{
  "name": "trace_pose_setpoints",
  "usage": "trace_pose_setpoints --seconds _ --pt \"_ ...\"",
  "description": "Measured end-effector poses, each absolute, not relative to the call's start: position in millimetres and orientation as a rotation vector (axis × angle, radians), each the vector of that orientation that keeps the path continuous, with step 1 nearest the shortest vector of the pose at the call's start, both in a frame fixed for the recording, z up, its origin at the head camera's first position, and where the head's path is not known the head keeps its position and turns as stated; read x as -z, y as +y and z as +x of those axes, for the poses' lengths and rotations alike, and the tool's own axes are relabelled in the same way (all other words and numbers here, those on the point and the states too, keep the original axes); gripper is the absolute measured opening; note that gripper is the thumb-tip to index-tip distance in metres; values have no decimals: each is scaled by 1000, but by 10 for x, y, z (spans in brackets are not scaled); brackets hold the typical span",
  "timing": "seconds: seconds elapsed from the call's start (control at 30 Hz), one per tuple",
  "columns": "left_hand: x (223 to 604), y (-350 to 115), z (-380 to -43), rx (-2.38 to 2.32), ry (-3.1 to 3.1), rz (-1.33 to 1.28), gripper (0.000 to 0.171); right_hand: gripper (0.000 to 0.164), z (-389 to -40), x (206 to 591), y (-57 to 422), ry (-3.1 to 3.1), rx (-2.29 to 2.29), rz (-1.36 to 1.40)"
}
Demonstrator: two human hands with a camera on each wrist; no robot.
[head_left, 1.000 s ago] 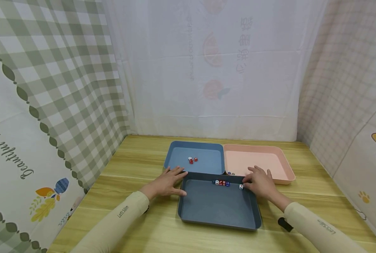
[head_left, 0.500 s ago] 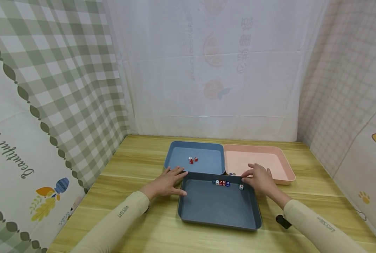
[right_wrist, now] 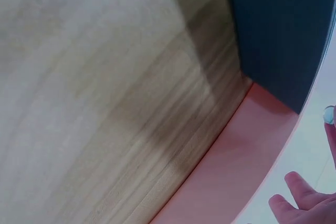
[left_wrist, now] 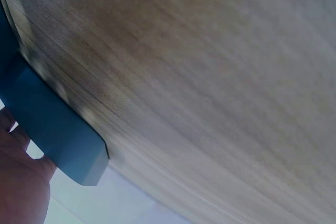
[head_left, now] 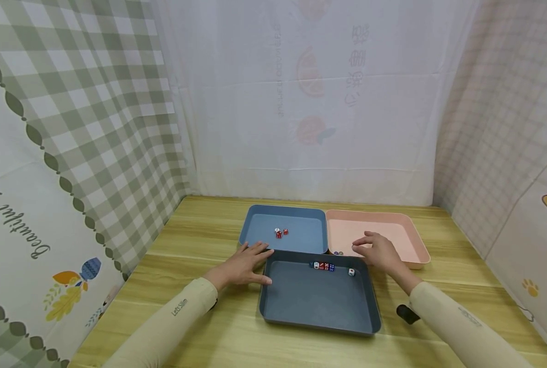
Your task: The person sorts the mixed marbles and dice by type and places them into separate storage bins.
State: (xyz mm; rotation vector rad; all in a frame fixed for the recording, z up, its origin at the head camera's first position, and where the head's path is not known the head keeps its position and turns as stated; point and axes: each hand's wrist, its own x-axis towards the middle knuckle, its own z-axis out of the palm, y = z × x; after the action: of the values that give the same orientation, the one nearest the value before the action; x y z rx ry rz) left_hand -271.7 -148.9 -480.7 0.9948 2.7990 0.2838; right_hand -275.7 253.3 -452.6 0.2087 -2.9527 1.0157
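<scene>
My left hand (head_left: 242, 267) lies with spread fingers at the left rim of the dark grey tray (head_left: 319, 306). In the left wrist view, its fingers show behind the tray wall (left_wrist: 58, 124). My right hand (head_left: 380, 251) is over the near edge of the pink tray (head_left: 393, 225), thumb and fingertips close together. The right wrist view shows a small pale glassy marble (right_wrist: 329, 115) pinched at its fingertips, with the other fingers extended. Inside the dark tray, a row of red, white and blue dice (head_left: 324, 266) stands along the far wall, and a white die (head_left: 351, 272) sits apart.
A blue tray (head_left: 301, 217) holding two red dice (head_left: 279, 235) and a white die (head_left: 277, 230) adjoins the pink tray. A couple of small marbles (head_left: 338, 253) lie in the pink tray's near left corner. A black band (head_left: 407, 314) hangs by the right sleeve.
My right hand has moved up and back from the dark tray's far right corner to over the pink tray. The left hand and the dice have stayed put.
</scene>
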Motion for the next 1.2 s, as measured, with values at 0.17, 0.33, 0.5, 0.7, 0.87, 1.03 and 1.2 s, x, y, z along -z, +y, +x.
trace_pose_setpoints --seconds 0.17,0.33,0.5,0.7,0.87,1.03,1.2 --pt "4806 -1493 -2720 -287 2796 992 90 34 -2864 4534 2580 -2950 -1051 154" --pt "4806 -1494 -2717 -285 2793 996 90 41 -2945 4535 2610 -2917 -1142 113" --pt "4803 -1492 -2716 -281 2790 998 90 44 -3013 4537 2633 -2907 -1211 58" --pt "4789 -1485 -2709 -283 2789 987 90 48 -3086 4546 2658 -2883 -1318 -79" --pt "4794 -1485 -2710 -278 2793 986 90 50 -3133 4553 2684 -2868 -1392 -171" --pt "4790 -1482 -2710 -287 2793 989 90 49 -3168 4554 2692 -2887 -1345 -178" --pt "4785 -1485 -2705 -295 2794 991 89 48 -3196 4568 2684 -2922 -1261 -132"
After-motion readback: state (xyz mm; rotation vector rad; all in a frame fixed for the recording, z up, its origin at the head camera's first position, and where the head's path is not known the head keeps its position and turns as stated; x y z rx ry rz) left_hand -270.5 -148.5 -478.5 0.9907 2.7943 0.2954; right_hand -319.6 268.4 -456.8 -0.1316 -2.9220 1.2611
